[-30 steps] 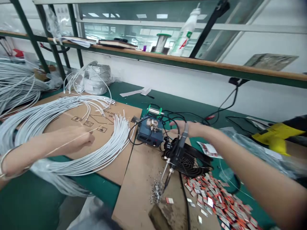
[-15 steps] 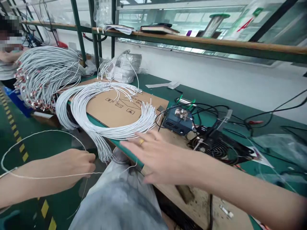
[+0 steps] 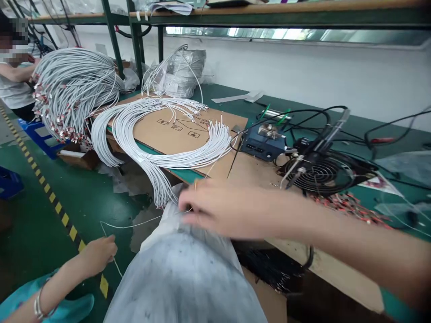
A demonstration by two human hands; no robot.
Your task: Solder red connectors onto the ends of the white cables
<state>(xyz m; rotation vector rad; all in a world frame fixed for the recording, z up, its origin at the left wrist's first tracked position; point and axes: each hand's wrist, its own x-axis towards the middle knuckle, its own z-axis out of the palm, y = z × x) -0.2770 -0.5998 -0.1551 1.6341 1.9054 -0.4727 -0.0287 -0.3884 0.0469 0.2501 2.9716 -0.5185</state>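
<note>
My left hand [image 3: 99, 255] is low at the left over the floor, fingers closed round a thin white string [image 3: 133, 225]. The string runs right toward my right hand [image 3: 208, 206], which is blurred over my lap at the table edge, fingers curled together; what it pinches is too small to name. Just beyond lies a large curved bundle of white cables [image 3: 161, 159] on a flat cardboard sheet [image 3: 161, 134], one end hanging off the edge near my right hand.
A big heap of grey-white cables [image 3: 77, 89] stands at the left, near a seated person [image 3: 16, 80]. On the right are a blue device [image 3: 264, 142], a black fan [image 3: 316, 172], loose black cords and red wires [image 3: 350, 208]. A shelf [image 3: 269, 15] crosses above.
My left hand has moved down and left, its string loop no longer round the forearm. My right hand has curled its fingers and dropped toward my lap. The view has tilted down.
</note>
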